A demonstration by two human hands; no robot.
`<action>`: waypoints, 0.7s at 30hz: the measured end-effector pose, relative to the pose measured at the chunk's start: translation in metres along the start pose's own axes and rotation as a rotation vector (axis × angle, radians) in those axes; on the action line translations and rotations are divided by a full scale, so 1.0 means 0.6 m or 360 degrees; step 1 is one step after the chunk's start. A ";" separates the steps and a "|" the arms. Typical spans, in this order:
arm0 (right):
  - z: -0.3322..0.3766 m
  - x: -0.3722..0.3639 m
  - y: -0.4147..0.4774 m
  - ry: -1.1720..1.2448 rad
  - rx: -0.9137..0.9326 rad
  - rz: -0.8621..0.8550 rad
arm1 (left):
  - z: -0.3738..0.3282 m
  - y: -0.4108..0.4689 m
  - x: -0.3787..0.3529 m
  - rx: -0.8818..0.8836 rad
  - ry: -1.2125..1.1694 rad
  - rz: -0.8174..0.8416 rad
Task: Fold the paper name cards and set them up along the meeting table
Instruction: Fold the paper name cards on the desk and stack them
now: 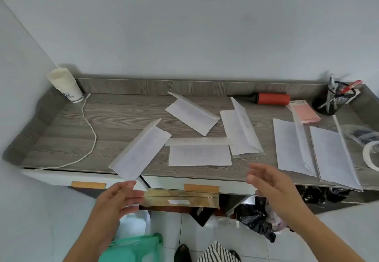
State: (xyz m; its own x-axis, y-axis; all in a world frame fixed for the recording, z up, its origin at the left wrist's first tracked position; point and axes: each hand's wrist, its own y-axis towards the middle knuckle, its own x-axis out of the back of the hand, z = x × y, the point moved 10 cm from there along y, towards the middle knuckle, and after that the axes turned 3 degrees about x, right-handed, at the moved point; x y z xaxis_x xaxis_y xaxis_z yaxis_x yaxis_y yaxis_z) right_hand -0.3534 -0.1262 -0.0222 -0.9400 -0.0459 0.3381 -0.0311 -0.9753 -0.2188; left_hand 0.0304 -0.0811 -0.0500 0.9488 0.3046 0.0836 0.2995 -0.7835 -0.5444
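Observation:
Several white folded name cards lie scattered on the grey wood table (114, 116), most in clear tent-shaped sleeves. One card (139, 151) hangs over the front edge, just above my left hand (117, 200). Another (192, 114) stands near the back, one (200, 153) lies in the middle, one (240, 128) leans beside it, and two (293, 147) (334, 155) lie at the right. My left hand grips the left end of a clear, amber-tinted card holder (180, 198), held level below the table edge. My right hand (266, 181) hovers open at the table's front edge, apart from the holder.
A stack of paper cups (65, 85) and a white cable (90, 130) occupy the back left. A red and black hand pump (270, 98), a pink notepad (305, 112), a mesh pen pot (332, 99) and a tape roll (371, 155) sit at the right. Bags (133, 249) lie on the floor.

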 end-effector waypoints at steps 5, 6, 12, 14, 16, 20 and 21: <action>0.054 -0.057 0.062 -0.0305 0.0200 0.0087 | 0.037 0.033 0.031 0.0321 -0.0476 -0.0008; 0.060 -0.063 0.076 -0.0377 0.0221 0.0054 | 0.042 0.041 0.034 0.0386 -0.0595 -0.0003; 0.084 -0.066 0.153 -0.1144 0.0326 -0.0225 | 0.042 0.091 0.046 0.0535 -0.0980 0.0038; 0.084 -0.069 0.171 -0.1332 0.0342 -0.0241 | 0.032 0.104 0.045 0.0502 -0.1025 0.0061; 0.083 -0.067 0.184 -0.1440 0.0328 -0.0234 | 0.019 0.111 0.042 0.0461 -0.1028 0.0067; 0.078 -0.057 0.195 -0.1497 0.0264 -0.0238 | 0.002 0.120 0.042 0.0414 -0.1016 0.0096; 0.073 -0.056 0.195 -0.1497 0.0237 -0.0233 | -0.006 0.121 0.045 0.0366 -0.0971 0.0112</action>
State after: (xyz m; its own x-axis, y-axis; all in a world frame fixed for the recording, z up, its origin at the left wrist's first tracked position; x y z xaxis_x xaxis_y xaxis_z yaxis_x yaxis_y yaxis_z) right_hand -0.3105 -0.2484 -0.0191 -0.2714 -0.0128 0.9624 -0.0219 -0.9996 -0.0194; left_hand 0.0782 -0.1320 -0.0843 0.7180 0.5624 -0.4101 0.1457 -0.6976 -0.7015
